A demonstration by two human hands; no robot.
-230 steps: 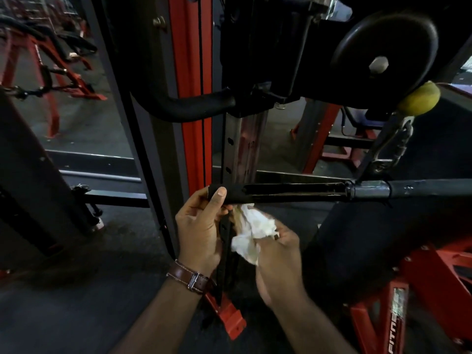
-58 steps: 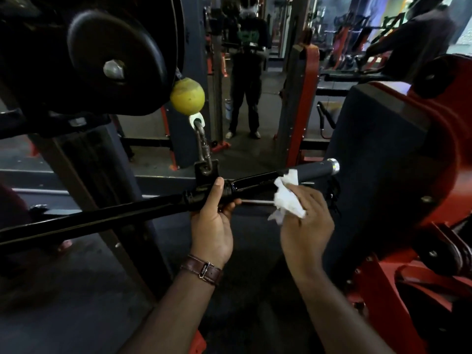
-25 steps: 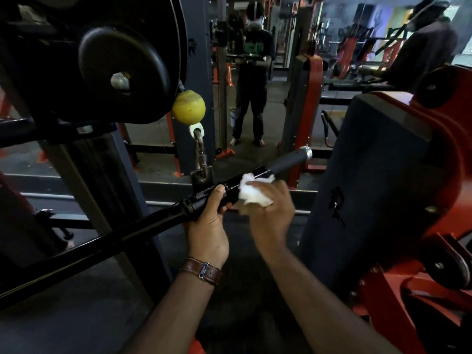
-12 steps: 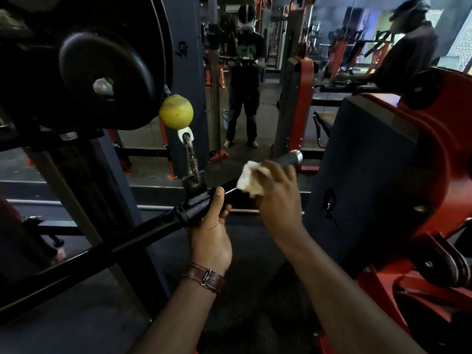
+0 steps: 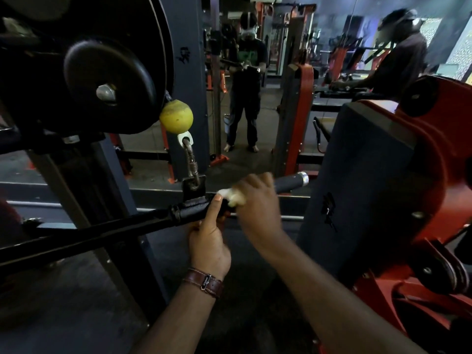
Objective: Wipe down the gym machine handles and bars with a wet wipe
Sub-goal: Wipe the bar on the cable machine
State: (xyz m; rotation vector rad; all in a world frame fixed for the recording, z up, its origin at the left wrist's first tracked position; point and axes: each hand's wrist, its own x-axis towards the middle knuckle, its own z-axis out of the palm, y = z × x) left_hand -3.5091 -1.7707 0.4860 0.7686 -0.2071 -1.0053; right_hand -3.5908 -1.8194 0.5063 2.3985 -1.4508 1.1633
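Mid-wipe: right hand [image 5: 255, 200] clenched round wet wipe [image 5: 231, 196] on bar [image 5: 102, 231], beside its centre bracket. Left hand [image 5: 208, 233] grips bar w/ thumb up. Next, prob.: slide wipe toward grip end [image 5: 291, 182].

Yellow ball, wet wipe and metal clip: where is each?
yellow ball [image 5: 176, 117], head view, middle of its face.
wet wipe [image 5: 231, 196], head view, white bunched part.
metal clip [image 5: 192, 163], head view, its shank.

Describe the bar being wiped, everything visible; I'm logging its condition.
The bar is long, black, seemingly metal, and slopes up to the right. Its dark grip ends in a silver cap. A bracket at its middle hangs from a clip under a yellow ball. The left hand grips it; the right hand presses a white wipe against it.
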